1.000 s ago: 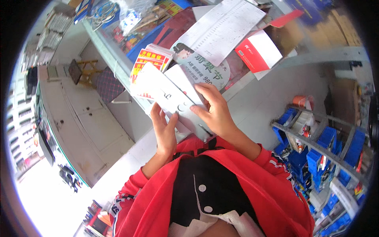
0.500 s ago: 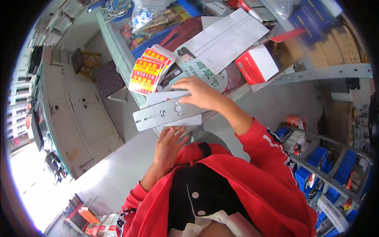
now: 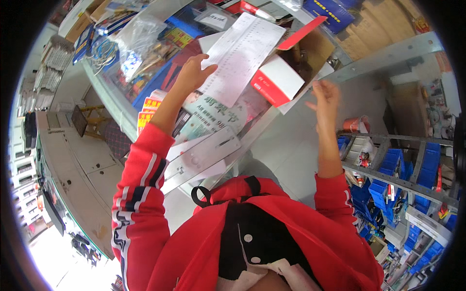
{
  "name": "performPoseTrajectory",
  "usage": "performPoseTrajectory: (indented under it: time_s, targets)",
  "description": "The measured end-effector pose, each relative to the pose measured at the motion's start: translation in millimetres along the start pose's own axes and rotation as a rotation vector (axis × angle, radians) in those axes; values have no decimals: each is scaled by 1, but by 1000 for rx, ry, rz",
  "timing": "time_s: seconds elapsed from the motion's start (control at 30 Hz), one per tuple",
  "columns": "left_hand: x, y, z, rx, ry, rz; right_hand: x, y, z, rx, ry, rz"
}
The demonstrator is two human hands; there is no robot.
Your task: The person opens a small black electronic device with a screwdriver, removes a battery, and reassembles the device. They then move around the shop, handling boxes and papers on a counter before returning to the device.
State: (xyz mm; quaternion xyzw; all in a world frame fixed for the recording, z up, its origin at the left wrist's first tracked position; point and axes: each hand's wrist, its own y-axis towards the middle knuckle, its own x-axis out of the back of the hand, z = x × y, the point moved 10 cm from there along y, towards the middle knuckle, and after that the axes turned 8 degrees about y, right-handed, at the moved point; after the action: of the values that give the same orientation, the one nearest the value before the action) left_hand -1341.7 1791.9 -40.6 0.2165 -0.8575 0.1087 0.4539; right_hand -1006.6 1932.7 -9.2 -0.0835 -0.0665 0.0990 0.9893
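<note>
My left hand (image 3: 194, 72) reaches over the counter, thumb and fingers apart, beside a long white printed sheet (image 3: 242, 56). Nothing shows in its grasp. To the right, my right hand (image 3: 325, 103) is raised near an upright red-and-white box (image 3: 277, 82), its fingers loosely bent, apart and holding nothing visible. A long silvery metal plate (image 3: 221, 145) with a slot and round holes lies at the counter's near edge. Beneath it is white paper (image 3: 213, 170). My left forearm partly hides a stack of red-and-yellow cards (image 3: 148, 109).
Clear plastic bags (image 3: 141, 41) and coiled cables (image 3: 104, 52) lie at the counter's far left. An open cardboard box (image 3: 310, 51) with a red flap stands behind the red-and-white box. A rack of blue bins (image 3: 386, 189) is at the right.
Both hands have left the metal plate: the left went up toward the printed sheet, the right out to the right. The plate now lies turned, slot end at upper right. The view has shifted.
</note>
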Motion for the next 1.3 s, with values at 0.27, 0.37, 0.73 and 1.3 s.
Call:
performPoseTrajectory:
  time_s: [0.27,0.37,0.73,1.3]
  targets:
    - [-49,65,-2,244,337,56,-47,32,-34,-450,-109,429]
    - [-51,74,9,266,327,40,-40,28,-35,-361,-97,379]
    - [-17,129,54,194,-395,366,43,-52,-31,-249,-65,262]
    - [-54,153,21,4,447,232,101,-134,-54,-260,-134,204]
